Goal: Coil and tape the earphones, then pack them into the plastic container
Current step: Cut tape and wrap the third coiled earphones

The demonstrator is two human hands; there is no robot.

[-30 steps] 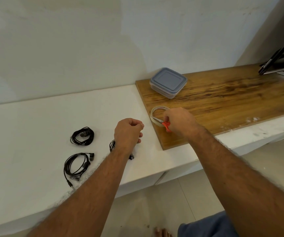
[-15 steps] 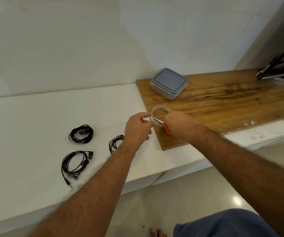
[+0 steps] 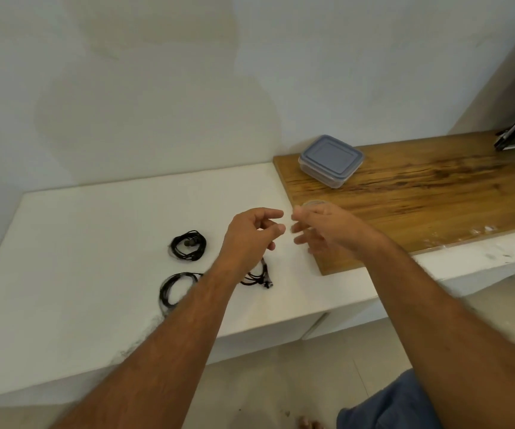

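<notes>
Three coils of thin black earphone cable lie on the white counter (image 3: pixel 95 230): a tight bundle (image 3: pixel 188 245) farthest back, a looser round coil (image 3: pixel 174 289) in front of it, partly hidden by the left forearm, and a third coil (image 3: pixel 257 275) just under the left wrist. The left hand (image 3: pixel 250 235) hovers above them, fingers curled with thumb and forefinger nearly meeting; whether they pinch anything is too blurred to tell. The right hand (image 3: pixel 324 229) faces it, almost fingertip to fingertip, fingers loosely spread and motion-blurred, so its grip cannot be told either. Behind its knuckles a pale curved edge of the tape roll (image 3: pixel 313 203) shows on the wooden board (image 3: pixel 436 193), grainy with dark streaks. The square clear plastic container (image 3: pixel 330 161), closed with a grey-blue lid, sits at the board's back corner.
</notes>
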